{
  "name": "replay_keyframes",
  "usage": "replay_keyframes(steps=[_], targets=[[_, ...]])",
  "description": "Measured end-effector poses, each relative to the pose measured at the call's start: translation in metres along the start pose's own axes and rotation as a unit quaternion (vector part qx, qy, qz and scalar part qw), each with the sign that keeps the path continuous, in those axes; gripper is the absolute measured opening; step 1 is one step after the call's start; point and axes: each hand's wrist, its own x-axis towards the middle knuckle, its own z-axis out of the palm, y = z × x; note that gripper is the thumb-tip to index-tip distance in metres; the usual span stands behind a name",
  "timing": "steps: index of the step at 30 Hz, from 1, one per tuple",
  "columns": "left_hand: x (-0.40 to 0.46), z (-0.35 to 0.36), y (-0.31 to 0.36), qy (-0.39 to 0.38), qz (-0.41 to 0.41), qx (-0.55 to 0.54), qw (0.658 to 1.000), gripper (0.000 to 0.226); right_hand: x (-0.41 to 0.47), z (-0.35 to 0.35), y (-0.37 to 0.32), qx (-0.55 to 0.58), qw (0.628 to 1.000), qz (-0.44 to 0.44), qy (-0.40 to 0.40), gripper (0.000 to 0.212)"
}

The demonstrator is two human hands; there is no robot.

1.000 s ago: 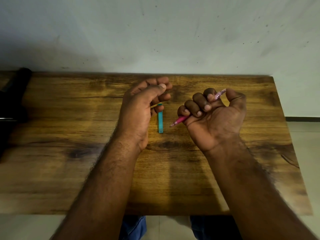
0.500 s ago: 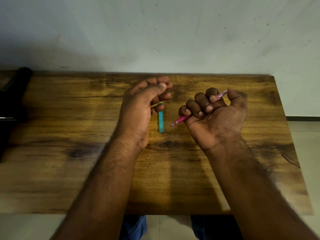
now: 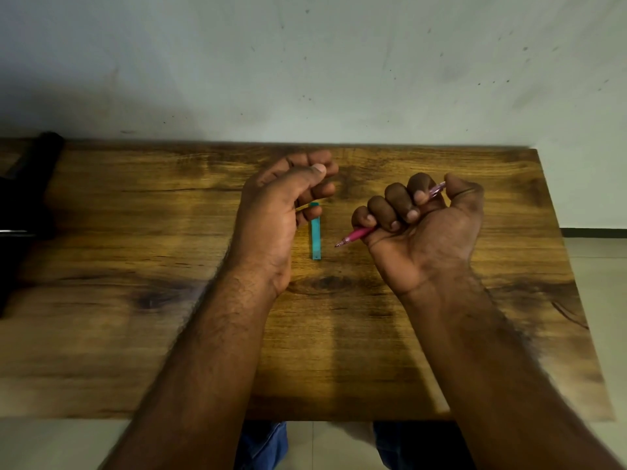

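Pink pen (image 3: pixel 356 236) gripped in right hand (image 3: pixel 424 228)'s fist.

Lighting is dim and uneven. The brightest zone is the middle of the table (image 3: pixel 339 334), where a soft sheen crosses the wood; brightness falls off toward the table's left end, which is nearly black. The wall (image 3: pixel 339 62) behind the table is pale, darkening to shadow at its left. The forearms nearest the camera are soft and blurred at their outlines. Wide-angle distortion bows the table's far edge and splays its right side.
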Motion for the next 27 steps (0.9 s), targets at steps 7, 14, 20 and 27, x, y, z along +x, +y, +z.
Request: replay_keyframes(steps=[7,14,20,27], targets=[[0.0006,0.0002,-0.0017,-0.003,-0.001,0.003,1.0,0.025,-0.0012,0.0008,0.0006,-0.001,1.0,0.002,0.001,0.049],[0.0013,0.0,-0.0015,-0.003,-0.002,0.001,1.0,0.026,-0.0015,0.0016,0.0003,-0.008,1.0,0.007,-0.003,0.051],[0.0011,-0.0004,-0.0009,-0.002,0.002,0.002,1.0,0.025,-0.002,0.0024,0.0007,-0.003,1.0,0.015,-0.006,0.053],[0.0009,0.0002,-0.0006,-0.001,0.001,0.004,1.0,0.027,-0.0009,0.002,-0.0001,-0.015,1.0,0.002,0.011,0.051]])
